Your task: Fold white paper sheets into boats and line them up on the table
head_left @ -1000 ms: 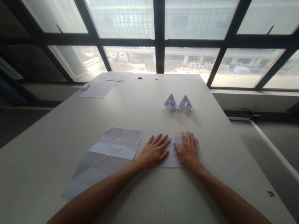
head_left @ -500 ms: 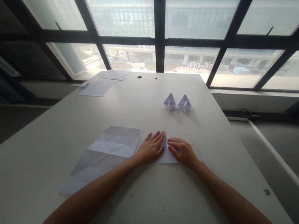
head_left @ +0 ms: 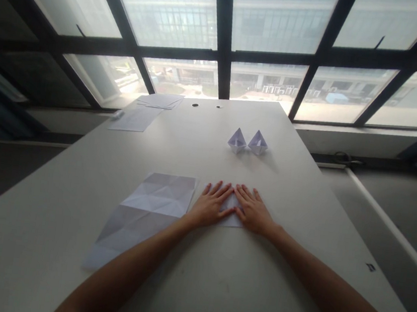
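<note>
A folded sheet of white paper point(head_left: 231, 220) lies on the table under both my hands, which cover most of it. My left hand point(head_left: 210, 205) rests flat on its left side with the fingers spread. On its right side my right hand point(head_left: 255, 211) also lies flat, fingers stretched out. The two hands almost meet at the middle of the paper. Left of my left hand a creased, unfolded sheet of paper point(head_left: 158, 195) lies flat, partly behind my left forearm. Farther back stand two folded paper boats point(head_left: 237, 142), side by side.
The white table point(head_left: 201, 150) reaches to the windows. Several loose sheets of paper point(head_left: 133, 119) lie at its far left corner. Two round holes point(head_left: 195, 105) show near the far edge. A small dark mark point(head_left: 370, 267) is near the right edge.
My right hand has gone from curled fingers at the paper's right side to lying flat on it with fingers spread. My left hand has barely moved.
</note>
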`<action>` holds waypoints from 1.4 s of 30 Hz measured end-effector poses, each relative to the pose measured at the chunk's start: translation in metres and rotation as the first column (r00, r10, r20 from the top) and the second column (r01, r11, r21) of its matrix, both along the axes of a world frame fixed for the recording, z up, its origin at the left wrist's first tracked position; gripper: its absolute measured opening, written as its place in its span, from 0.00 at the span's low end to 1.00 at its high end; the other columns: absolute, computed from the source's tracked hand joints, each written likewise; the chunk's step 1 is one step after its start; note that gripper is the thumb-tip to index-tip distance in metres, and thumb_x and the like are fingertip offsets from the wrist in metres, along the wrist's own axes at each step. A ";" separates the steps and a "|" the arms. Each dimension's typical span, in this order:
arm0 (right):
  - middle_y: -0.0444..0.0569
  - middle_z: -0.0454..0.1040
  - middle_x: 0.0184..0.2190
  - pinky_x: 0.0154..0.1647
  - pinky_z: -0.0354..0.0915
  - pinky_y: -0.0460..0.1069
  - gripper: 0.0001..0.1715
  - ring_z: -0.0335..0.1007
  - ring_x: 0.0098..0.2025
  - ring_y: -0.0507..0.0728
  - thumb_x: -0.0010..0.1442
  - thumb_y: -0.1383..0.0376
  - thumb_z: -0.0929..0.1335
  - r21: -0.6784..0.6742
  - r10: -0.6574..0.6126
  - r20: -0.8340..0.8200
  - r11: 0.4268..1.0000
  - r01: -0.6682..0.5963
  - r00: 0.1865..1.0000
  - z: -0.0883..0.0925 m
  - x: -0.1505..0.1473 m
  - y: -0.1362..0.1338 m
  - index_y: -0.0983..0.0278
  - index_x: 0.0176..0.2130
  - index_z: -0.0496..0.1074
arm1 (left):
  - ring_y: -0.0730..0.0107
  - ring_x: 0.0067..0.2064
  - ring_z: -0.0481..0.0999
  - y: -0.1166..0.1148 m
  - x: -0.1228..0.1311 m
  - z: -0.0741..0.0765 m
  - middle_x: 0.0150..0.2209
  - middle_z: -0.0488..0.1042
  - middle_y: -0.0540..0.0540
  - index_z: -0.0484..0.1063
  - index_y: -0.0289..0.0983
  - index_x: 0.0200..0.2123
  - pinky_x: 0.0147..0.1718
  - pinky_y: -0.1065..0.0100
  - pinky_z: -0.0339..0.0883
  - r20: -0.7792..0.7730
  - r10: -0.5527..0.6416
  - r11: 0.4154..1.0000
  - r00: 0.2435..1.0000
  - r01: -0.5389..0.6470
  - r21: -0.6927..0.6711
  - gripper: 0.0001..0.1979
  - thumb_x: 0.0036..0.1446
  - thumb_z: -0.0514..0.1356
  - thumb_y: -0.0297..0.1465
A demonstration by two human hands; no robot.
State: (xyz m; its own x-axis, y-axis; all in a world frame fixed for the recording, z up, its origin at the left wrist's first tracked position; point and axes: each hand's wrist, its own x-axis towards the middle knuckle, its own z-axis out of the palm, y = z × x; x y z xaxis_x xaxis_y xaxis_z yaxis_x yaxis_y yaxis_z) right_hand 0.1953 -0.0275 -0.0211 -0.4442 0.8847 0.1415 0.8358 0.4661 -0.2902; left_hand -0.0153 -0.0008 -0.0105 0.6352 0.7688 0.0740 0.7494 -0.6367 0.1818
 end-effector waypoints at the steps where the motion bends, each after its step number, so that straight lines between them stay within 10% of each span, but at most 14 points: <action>1: 0.56 0.49 0.71 0.71 0.37 0.64 0.36 0.40 0.73 0.62 0.68 0.61 0.59 -0.005 -0.001 0.015 1.000 0.001 1.000 0.000 0.000 0.000 0.70 0.70 0.50 | 0.52 0.73 0.43 0.000 0.000 -0.001 0.72 0.49 0.48 0.47 0.45 0.71 0.68 0.45 0.38 0.000 -0.002 1.000 1.000 0.002 0.002 0.35 0.66 0.47 0.52; 13: 0.55 0.48 0.71 0.69 0.37 0.71 0.31 0.38 0.73 0.63 0.69 0.65 0.55 0.007 -0.120 0.093 0.993 0.119 0.988 0.001 -0.001 0.002 0.63 0.69 0.53 | 0.45 0.60 0.67 0.016 -0.007 -0.010 0.57 0.68 0.34 0.64 0.36 0.63 0.60 0.43 0.58 0.261 0.349 0.908 0.900 -0.394 0.144 0.28 0.63 0.60 0.40; 19: 0.55 0.48 0.71 0.69 0.38 0.70 0.31 0.39 0.73 0.64 0.70 0.64 0.54 0.014 -0.120 0.098 0.993 0.119 0.988 0.002 0.000 0.002 0.64 0.70 0.53 | 0.64 0.51 0.73 0.012 -0.004 0.003 0.51 0.70 0.43 0.57 0.44 0.66 0.52 0.62 0.70 0.500 0.093 0.983 0.861 -0.159 0.092 0.26 0.66 0.57 0.32; 25: 0.56 0.49 0.71 0.69 0.38 0.69 0.31 0.38 0.73 0.62 0.70 0.64 0.54 0.018 -0.126 0.090 0.992 0.124 0.988 0.002 -0.001 0.002 0.64 0.70 0.53 | 0.55 0.71 0.51 -0.005 0.006 -0.001 0.69 0.55 0.37 0.47 0.36 0.71 0.67 0.51 0.47 0.084 -0.202 0.979 0.976 0.198 0.053 0.35 0.69 0.47 0.49; 36: 0.54 0.67 0.63 0.69 0.47 0.61 0.19 0.55 0.67 0.61 0.68 0.66 0.62 0.086 -0.058 -0.148 0.994 0.071 0.987 0.003 0.004 0.006 0.63 0.53 0.75 | 0.64 0.73 0.43 0.003 0.001 -0.009 0.72 0.47 0.40 0.47 0.37 0.71 0.69 0.54 0.43 0.030 -0.199 0.980 0.980 0.200 -0.015 0.27 0.72 0.42 0.33; 42: 0.52 0.76 0.47 0.57 0.64 0.53 0.14 0.68 0.51 0.58 0.67 0.69 0.64 0.112 -0.017 -0.197 0.993 0.039 0.980 0.013 0.002 -0.001 0.62 0.42 0.79 | 0.58 0.73 0.39 -0.004 0.004 0.000 0.72 0.44 0.38 0.43 0.36 0.72 0.69 0.50 0.38 0.005 -0.233 0.972 0.972 0.233 -0.006 0.35 0.69 0.47 0.46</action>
State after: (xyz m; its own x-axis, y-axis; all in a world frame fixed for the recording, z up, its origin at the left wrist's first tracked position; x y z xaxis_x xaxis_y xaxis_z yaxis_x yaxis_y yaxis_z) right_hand 0.1969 -0.0285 -0.0081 -0.3732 0.8691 0.3246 0.7816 0.4830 -0.3948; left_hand -0.0114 -0.0045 -0.0109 0.7969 0.5998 0.0720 0.5795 -0.7926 0.1895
